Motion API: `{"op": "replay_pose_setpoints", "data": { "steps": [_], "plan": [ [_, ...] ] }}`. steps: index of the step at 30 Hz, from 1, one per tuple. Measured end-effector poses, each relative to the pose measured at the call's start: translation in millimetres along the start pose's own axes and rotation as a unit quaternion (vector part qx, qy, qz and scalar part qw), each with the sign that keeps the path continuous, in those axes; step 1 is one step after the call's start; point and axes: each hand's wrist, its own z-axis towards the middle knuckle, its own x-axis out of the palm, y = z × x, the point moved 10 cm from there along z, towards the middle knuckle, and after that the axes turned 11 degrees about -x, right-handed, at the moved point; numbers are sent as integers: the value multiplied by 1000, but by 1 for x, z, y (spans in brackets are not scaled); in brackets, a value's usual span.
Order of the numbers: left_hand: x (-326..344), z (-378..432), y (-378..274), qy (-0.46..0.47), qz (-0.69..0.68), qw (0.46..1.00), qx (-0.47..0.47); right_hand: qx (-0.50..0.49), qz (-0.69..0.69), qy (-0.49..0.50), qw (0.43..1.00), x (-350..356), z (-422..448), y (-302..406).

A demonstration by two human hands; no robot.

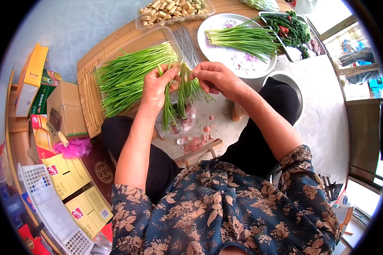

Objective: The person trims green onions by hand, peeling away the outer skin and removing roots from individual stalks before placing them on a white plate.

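My left hand [158,83] is closed around a few green chive stalks, with their leaves hanging below the fingers. Between both hands dangles a small bunch of chives [185,87], its pale ends at the top. My right hand [217,78] pinches with thumb and forefinger at the side of those ends; whether something thin is also in its grip is too small to tell. Just beyond my left hand, a big pile of chives [131,76] fills a clear plastic tray [162,30]. More chives [242,40] lie on a white flowered plate [210,65].
Thin metal skewers [185,41] lie between tray and plate, and bamboo skewers [94,92] along the wooden table's [121,35] left edge. Beyond are a container of tan rolled pieces [170,11] and a tray of dark greens [289,30]. A cleaver [56,124] rests on boxes at left.
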Motion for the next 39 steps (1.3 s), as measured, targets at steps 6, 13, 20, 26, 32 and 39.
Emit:
{"op": "replay_pose_setpoints", "data": {
  "steps": [6, 13, 20, 26, 32, 39],
  "plan": [
    [-29, 12, -8, -43, -8, 998, 46, 11, 1, -6, 1000, -1, -4, 7],
    [-16, 8, -10, 18, -44, 998, 32, 21, -18, 16, 999, 5, -4, 2],
    [-18, 8, -10, 9, -71, 997, 38, 19, -6, 21, 1000, 6, -2, -1],
    [-16, 10, -7, 21, -84, 996, 31, 20, -14, 22, 999, 6, -1, -3],
    [-17, 10, -6, 20, -86, 996, 31, 22, -13, 23, 999, 7, -2, -1],
    [-16, 9, -7, 17, -82, 996, 34, 22, -15, 19, 999, 6, -2, -2]
  ]
}}
